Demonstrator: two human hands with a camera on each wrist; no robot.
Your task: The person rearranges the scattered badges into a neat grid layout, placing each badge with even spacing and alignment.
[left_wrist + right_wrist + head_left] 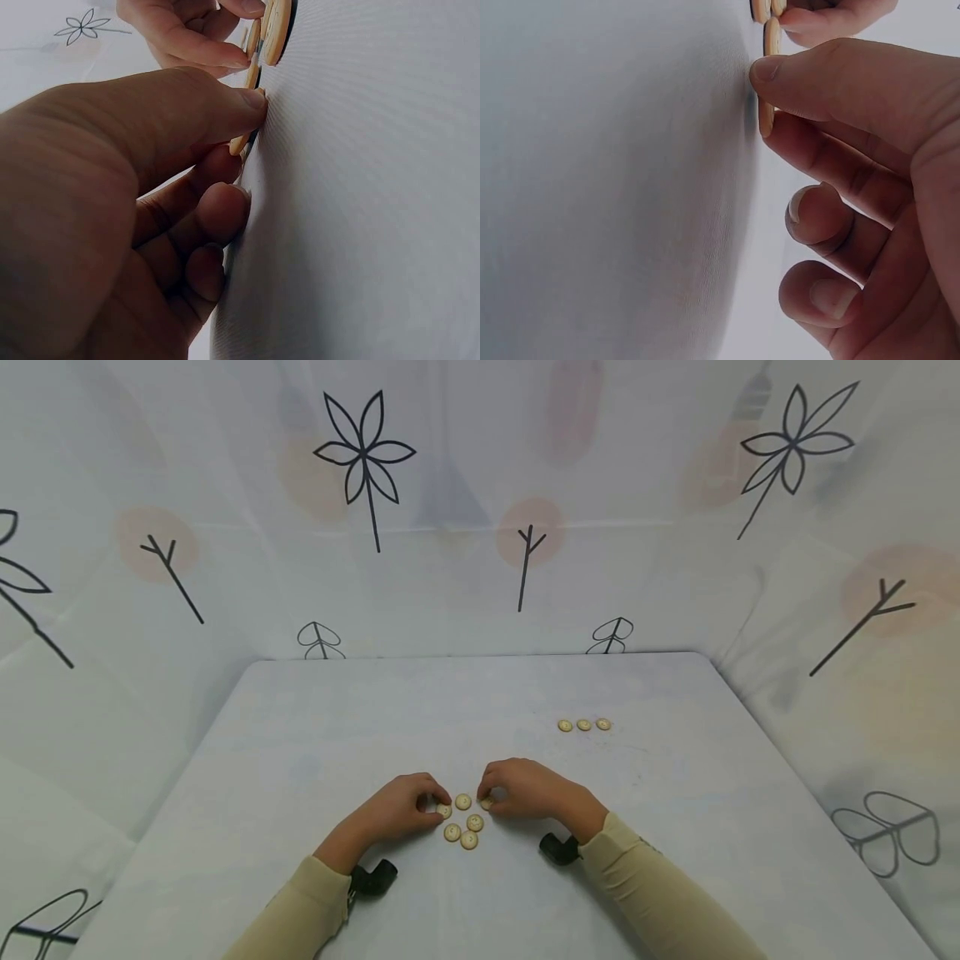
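While four discs (475, 822) lie between them, the hands (393, 812) (531, 789) each pinch another disc (446, 812) (487, 803)

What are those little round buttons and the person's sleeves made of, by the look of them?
The buttons look like wood, perhaps plastic: pale tan faces and smooth-looking edges leave it open. The sleeves look like matte beige cloth, given the soft creases near the cuffs; the fibre can't be told.
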